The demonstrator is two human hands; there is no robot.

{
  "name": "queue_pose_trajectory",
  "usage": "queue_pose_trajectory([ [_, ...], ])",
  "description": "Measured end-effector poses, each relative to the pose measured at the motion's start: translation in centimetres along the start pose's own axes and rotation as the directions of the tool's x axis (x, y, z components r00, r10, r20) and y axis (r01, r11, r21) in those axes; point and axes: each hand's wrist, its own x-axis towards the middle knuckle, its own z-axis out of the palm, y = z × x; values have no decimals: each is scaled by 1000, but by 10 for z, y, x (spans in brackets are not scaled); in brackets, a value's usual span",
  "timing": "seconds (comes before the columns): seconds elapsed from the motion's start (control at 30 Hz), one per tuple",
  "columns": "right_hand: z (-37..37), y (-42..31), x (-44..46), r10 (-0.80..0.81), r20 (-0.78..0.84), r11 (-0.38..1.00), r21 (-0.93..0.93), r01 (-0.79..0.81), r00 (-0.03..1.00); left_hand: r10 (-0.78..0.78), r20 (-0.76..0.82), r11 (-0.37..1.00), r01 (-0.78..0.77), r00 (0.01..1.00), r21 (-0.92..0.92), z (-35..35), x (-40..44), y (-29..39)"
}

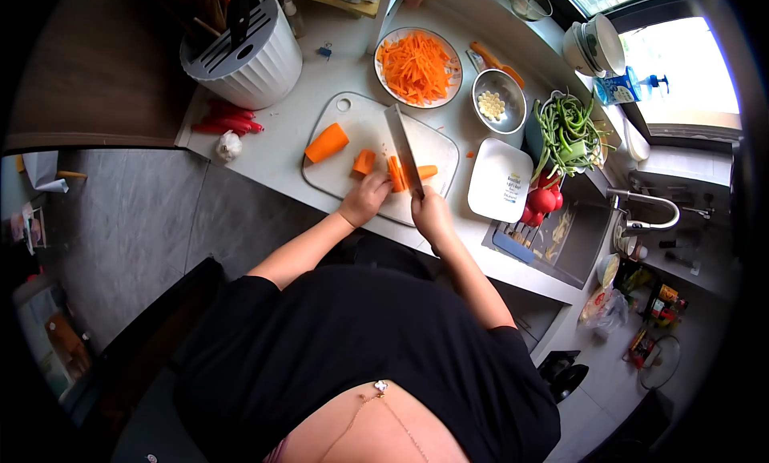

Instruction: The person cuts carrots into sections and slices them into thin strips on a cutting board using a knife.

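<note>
My right hand (432,217) is wrapped round the handle of a broad kitchen knife (403,142), whose blade points away from me over the cutting board (332,187). Cut carrot slices (396,175) lie just left of the blade, and a carrot strip (428,171) shows on its right. With bent fingers my left hand (367,197) steadies the carrot slices; its fingertips are partly hidden. Beyond that hand is a short carrot chunk (364,161). A larger carrot piece (327,143) rests at the board's left side.
Behind the board stand a plate (383,85) of shredded carrot and a metal bowl (517,117) of garlic cloves. Rightward are a white tray (501,179), green beans (569,134), tomatoes (542,201) and the sink (573,255). Leftward are garlic (228,146), red chilies (232,118) and a knife holder (256,62).
</note>
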Motion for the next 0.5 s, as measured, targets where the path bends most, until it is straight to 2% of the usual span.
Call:
queue_pose_trajectory([
  [0.03, -7, -4, -8, 50, 12, 999, -3, -50, 999, -25, 16, 1000, 25, 1000, 10, -2, -5, 3],
  [0.13, -7, -3, -16, 35, 67, 999, -39, -33, 997, -84, 91, 996, 82, 992, 17, -3, -7, 3],
  [0.5, 19, -6, -7, 96, 166, 992, -91, -82, 981, -53, 108, 998, 48, 993, 52, -7, 0, 8],
])
